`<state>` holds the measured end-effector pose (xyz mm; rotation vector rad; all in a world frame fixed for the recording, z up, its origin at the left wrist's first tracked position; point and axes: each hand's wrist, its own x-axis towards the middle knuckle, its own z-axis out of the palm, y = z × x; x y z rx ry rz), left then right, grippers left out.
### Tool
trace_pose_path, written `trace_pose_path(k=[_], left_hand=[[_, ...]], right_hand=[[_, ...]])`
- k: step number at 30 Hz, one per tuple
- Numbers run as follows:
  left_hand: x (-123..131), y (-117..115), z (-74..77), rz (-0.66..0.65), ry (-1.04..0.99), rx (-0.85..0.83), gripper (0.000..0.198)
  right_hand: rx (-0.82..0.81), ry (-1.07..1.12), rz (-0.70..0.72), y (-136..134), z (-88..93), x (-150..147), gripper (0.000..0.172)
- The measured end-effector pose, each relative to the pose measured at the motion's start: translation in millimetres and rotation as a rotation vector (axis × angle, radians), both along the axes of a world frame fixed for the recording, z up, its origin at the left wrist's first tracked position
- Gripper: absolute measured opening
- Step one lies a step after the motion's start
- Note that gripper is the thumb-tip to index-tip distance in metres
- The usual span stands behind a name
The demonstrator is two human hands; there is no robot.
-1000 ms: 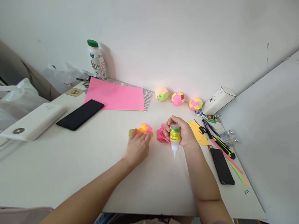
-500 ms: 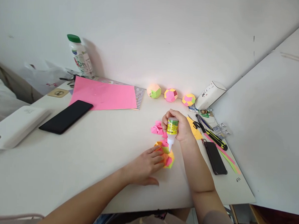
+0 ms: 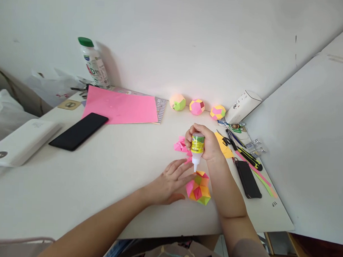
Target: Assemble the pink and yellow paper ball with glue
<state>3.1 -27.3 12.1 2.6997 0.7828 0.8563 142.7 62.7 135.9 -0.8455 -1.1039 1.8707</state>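
Observation:
My right hand [image 3: 207, 141] grips a small glue bottle [image 3: 197, 144] with a yellow-green label, its white nozzle pointing down. The nozzle tip is at the upper edge of a folded-paper model [image 3: 199, 188] in pink, orange, yellow and green that lies on the white table. My left hand [image 3: 169, 183] is palm down with its fingers spread, and a fingertip reaches the model's upper left edge. Pink folded paper pieces [image 3: 181, 145] lie just behind the bottle, partly hidden by it and by my left fingers.
Three paper balls [image 3: 196, 107] line the wall. Pink paper [image 3: 121, 107], a black phone [image 3: 79, 131] and a white power bank [image 3: 23, 141] lie left; a white bottle [image 3: 96, 66] stands behind. A cutter [image 3: 249, 158], scissors [image 3: 226, 140] and a black case [image 3: 248, 179] lie right.
The paper model has turned and shifted right and toward me, out from under my left hand. My left fingers have spread and moved slightly away from me. The glue bottle stays nearly in place.

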Motion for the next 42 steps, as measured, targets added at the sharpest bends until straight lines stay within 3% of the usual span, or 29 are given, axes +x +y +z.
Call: trace_pose_path(k=[6, 11, 16, 18, 20, 24, 27, 32, 42], left_hand=[[12.8, -8.9, -5.4, -0.072, 0.009, 0.024, 0.049], [9.4, -1.0, -9.4, 0.031, -0.032, -0.055, 0.03], [4.1, 3.8, 2.7, 0.146, -0.166, -0.225, 0.008], [2.5, 3.2, 11.3, 0.118, -0.273, -0.38, 0.003], [1.4, 1.0, 19.8, 0.058, -0.402, -0.615, 0.01], [1.2, -4.8, 28.9, -0.062, -0.729, -1.297, 0.023], [2.4, -5.8, 28.8, -0.078, -0.916, -1.538, 0.034], [3.9, -3.6, 27.8, -0.04, -1.039, -1.643, 0.031], [3.7, -4.1, 27.5, -0.026, -1.06, -1.692, 0.026]], right_hand=[[-0.02, 0.029, 0.004, 0.5, 0.1, 1.6, 0.027], [-0.042, 0.047, -0.032, 1.1, 0.7, 3.1, 0.029], [-0.043, 0.104, -0.046, 5.2, -0.1, 3.9, 0.026], [-0.034, 0.123, -0.052, 4.9, 0.8, 3.8, 0.024], [-0.021, 0.137, -0.069, 2.2, 2.7, 3.2, 0.022], [0.077, 0.139, -0.125, -8.3, 7.3, 0.7, 0.023], [0.172, 0.133, -0.123, -15.8, 9.1, -1.7, 0.026], [0.263, 0.123, -0.1, -22.8, 8.1, -5.4, 0.03], [0.31, 0.129, -0.113, -31.2, 5.2, -12.4, 0.037]])
